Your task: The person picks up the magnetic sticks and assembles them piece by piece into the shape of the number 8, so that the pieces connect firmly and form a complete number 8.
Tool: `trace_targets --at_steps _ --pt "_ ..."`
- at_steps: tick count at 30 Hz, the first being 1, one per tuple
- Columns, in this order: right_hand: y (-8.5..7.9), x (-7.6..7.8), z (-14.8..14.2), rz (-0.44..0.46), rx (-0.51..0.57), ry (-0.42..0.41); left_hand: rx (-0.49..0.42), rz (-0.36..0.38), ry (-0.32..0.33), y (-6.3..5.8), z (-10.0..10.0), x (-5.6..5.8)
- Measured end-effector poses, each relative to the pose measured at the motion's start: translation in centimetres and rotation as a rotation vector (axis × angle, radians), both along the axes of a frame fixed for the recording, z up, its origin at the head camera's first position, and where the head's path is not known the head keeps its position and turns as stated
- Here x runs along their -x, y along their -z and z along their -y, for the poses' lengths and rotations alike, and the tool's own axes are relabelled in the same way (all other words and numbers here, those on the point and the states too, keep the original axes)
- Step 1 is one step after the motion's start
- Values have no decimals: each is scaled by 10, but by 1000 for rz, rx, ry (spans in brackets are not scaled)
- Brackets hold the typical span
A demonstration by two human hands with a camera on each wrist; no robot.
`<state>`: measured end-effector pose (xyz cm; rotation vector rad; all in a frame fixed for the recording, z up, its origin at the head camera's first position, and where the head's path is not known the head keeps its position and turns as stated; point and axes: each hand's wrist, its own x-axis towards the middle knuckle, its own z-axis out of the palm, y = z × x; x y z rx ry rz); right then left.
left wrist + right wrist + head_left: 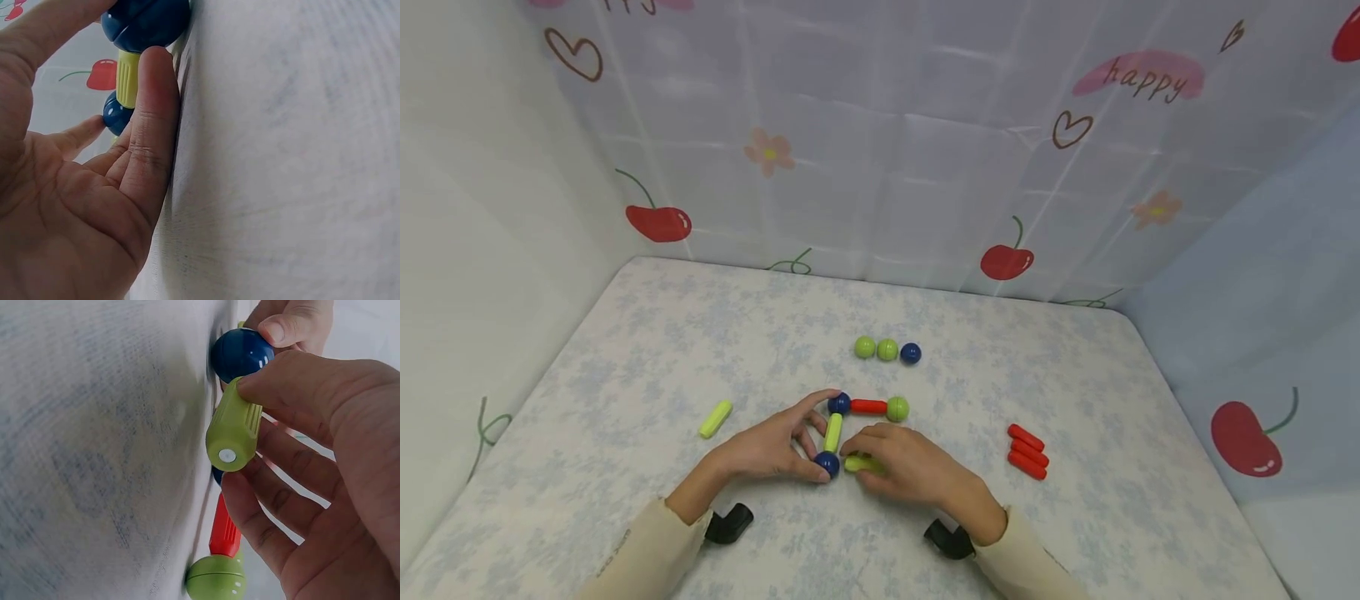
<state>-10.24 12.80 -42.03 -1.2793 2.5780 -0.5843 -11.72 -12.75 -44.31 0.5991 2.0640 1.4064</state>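
Note:
My left hand (771, 446) spans a joined magnetic ball-and-stick piece, thumb at the near blue ball (827, 464) and index finger at the far blue ball (839, 403). A yellow-green stick (832, 433) links those two balls. From the far ball a red stick (868, 407) runs right to a green ball (897, 408). My right hand (910, 462) pinches another yellow-green magnetic stick (234, 428) between thumb and fingers. Its far end lies right at the near blue ball (240, 355) in the right wrist view, and a silver disc shows on its other end.
Two green balls (887, 349) and a blue ball (911, 353) line up farther back on the table (760, 325). One loose yellow-green stick (716, 418) lies left of my left hand. Several red sticks (1028, 452) lie side by side at the right. A printed curtain (880, 167) hangs behind.

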Motion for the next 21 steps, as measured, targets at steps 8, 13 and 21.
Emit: trace_targets --at_steps 8,13,21 --pt "4 -2 1 -15 27 -4 3 9 -9 -1 -1 0" --pt "3 -3 2 -8 12 7 -9 7 -4 -2 -1 -1" --pt "1 -4 2 -23 10 5 5 5 -11 -2 -1 -1"
